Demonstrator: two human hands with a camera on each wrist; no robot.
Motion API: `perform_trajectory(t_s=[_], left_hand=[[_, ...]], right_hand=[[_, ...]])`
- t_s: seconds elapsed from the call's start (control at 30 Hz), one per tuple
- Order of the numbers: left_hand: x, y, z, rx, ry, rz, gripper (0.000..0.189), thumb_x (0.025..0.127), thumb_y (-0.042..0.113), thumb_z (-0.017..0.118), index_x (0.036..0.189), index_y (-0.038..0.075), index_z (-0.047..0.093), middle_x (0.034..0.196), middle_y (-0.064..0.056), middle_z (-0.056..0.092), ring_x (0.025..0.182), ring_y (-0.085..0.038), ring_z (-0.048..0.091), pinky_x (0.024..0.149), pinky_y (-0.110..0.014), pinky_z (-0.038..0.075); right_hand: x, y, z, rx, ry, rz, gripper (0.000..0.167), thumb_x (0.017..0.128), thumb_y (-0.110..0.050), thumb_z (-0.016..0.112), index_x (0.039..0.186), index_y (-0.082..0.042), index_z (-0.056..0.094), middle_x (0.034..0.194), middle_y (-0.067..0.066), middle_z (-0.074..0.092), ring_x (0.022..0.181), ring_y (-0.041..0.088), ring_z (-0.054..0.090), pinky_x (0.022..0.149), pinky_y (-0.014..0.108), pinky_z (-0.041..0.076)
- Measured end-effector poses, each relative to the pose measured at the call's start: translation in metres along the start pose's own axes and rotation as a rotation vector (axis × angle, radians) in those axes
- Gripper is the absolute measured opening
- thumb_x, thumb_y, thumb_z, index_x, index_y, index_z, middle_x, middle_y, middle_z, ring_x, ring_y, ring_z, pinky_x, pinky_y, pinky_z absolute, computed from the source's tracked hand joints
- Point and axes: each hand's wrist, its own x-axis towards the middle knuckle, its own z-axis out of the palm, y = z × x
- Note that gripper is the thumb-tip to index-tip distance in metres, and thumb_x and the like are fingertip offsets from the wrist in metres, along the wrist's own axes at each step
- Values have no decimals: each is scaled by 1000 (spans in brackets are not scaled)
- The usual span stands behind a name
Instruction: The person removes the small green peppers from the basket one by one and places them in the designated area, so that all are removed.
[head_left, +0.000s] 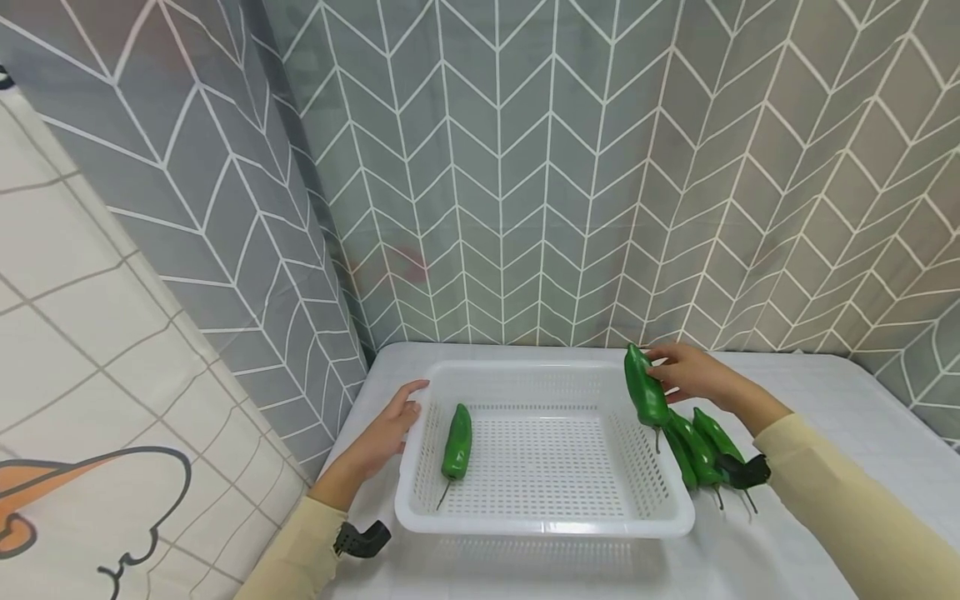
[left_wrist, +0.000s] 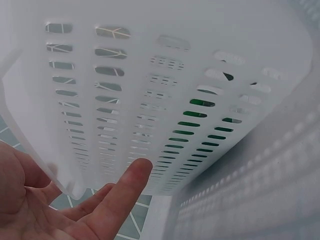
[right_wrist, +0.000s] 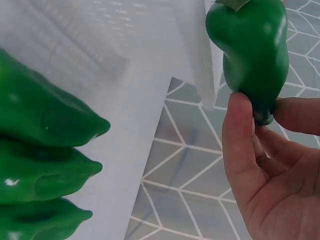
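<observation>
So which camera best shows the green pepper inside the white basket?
The head view: it shows that green pepper whole, lying near the left side of the white basket. The left wrist view gives only green glimpses through the basket's slots; the right wrist view doesn't show it.

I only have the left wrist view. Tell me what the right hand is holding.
Observer: The right hand pinches a green pepper near its narrow tip.
Operator: Now count the peppers inside.
Observer: A single pepper lies in the basket, near its left side.
Operator: Report any outside it.
Observer: Three peppers lie side by side on the table, to the right of the basket.
</observation>
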Motion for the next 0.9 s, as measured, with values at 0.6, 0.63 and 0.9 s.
perform_trajectory(t_s=[0.6,0.63,0.9], left_hand=[[2,-3,2,-6,19,2,46,113,23,31,159,23,25,142,-20,50,120,-34,60,85,-47,57],[2,-3,2,-7,19,3,46,113,24,31,159,23,25,142,-20,50,120,-34,60,85,-47,57],[2,-2,1,-4,11,8,46,113,24,31,159,23,24,142,-20,49,120,-34,60,85,-47,57]], right_hand=[[-15,12,-9,-7,35,20,52,108,-10,48,144,22,30,130,42,50,99,31,68,83,47,59],[-16,13,-10,-3,36,20,51,108,-10,47,144,22,30,130,42,49,99,31,67,83,48,59],[-19,26,-13,0,29,54,50,109,-10,45,144,22,30,123,34,56,98,28,67,83,49,58]])
